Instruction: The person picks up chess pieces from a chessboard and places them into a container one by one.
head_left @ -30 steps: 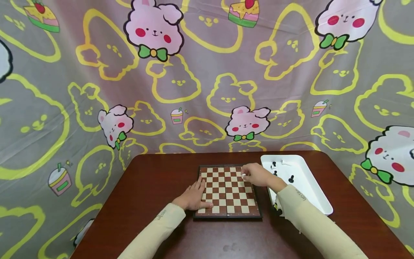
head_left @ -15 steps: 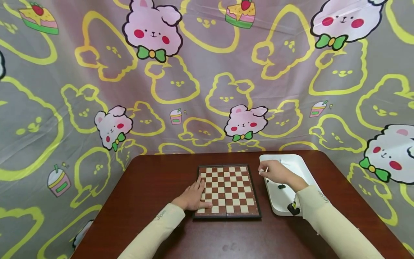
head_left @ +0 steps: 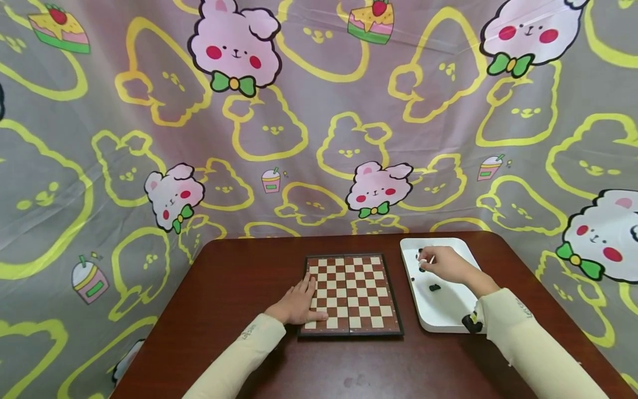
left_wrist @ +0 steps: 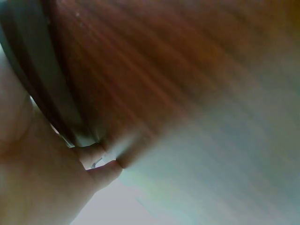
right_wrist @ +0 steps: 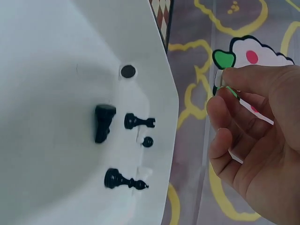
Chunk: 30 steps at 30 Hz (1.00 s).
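Flat on the left edge of a brown-and-cream chessboard (head_left: pixel 366 293) rests my left hand (head_left: pixel 297 302), fingers extended and thumb spread along the near squares. The left wrist view is blurred, showing part of that hand (left_wrist: pixel 42 173) by the board's dark edge. Over the white tray (head_left: pixel 451 318), my right hand (head_left: pixel 448 265) pinches a small white chess piece (right_wrist: pixel 219 78) between thumb and index finger; most of it is hidden, so its kind cannot be told. Below lie black chess pieces, among them a knight (right_wrist: pixel 104 124), a rook (right_wrist: pixel 139 121) and a bishop (right_wrist: pixel 125 180).
The tray stands right of the board on a dark red-brown table (head_left: pixel 239 282). A round black base (right_wrist: pixel 128 71) and a small black piece (right_wrist: pixel 147 141) also lie in the tray. A patterned cloth (head_left: pixel 309 138) hangs behind the table.
My right hand has moved from the board's far right part to over the tray, carrying the white chess piece. My left hand stays on the board.
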Motion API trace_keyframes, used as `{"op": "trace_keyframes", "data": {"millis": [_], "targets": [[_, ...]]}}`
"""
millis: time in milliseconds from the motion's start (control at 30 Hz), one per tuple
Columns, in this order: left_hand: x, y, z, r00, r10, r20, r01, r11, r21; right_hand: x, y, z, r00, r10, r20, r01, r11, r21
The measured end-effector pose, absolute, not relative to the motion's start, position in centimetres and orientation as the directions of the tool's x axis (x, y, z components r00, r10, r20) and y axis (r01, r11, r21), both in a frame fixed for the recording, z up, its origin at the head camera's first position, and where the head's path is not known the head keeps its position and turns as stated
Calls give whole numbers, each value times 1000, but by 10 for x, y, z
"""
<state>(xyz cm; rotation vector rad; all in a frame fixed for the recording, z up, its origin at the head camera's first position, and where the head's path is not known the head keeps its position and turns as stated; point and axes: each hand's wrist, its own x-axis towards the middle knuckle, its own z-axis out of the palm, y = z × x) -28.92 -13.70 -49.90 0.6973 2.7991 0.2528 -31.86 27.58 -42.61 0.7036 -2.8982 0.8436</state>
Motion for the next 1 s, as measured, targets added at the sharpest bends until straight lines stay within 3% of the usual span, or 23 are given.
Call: {"op": "trace_keyframes", "data": {"millis": [333, 600, 1000], "targets": [[-289, -136, -498, -862, 467, -199, 426, 878, 217, -317, 294, -426, -910, -385, 155, -411, 788, -458], [-290, -138, -500, -862, 466, -198, 430, 880, 202, -316, 308, -432, -938, -341, 69, -334, 826, -454], [-289, -138, -498, -860, 465, -211, 428, 882, 198, -312, 322, -438, -936, -351, 43, -335, 843, -420]]}}
